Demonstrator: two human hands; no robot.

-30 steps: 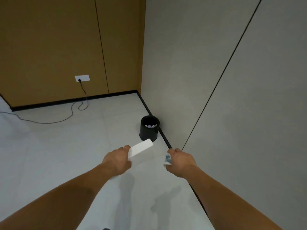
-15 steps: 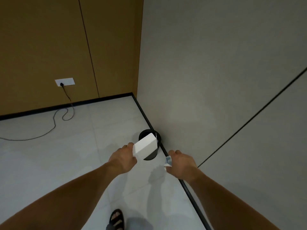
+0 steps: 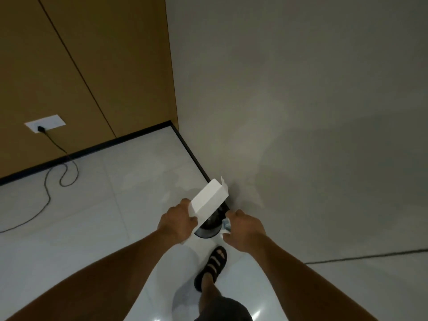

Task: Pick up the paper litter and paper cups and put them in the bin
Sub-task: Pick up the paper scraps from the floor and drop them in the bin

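My left hand (image 3: pixel 177 220) grips the lower end of a long white paper box (image 3: pixel 209 200), which slants up to the right with an open flap at its top. The box hangs over the black bin (image 3: pixel 208 229), which stands on the floor against the grey wall and is mostly hidden behind the box and my hands. My right hand (image 3: pixel 244 225) holds a small crumpled paper piece with blue print (image 3: pixel 227 225) just right of the bin's rim.
My sandalled foot (image 3: pixel 212 265) stands just below the bin. A black cable (image 3: pixel 55 172) runs from a wall socket (image 3: pixel 45 123) across the white tiled floor at left. The grey wall fills the right side, and brown panels the far left.
I have walked up to the bin. Both hands with their paper are now right above it, where a second ago it stood well ahead. My foot has come into view.
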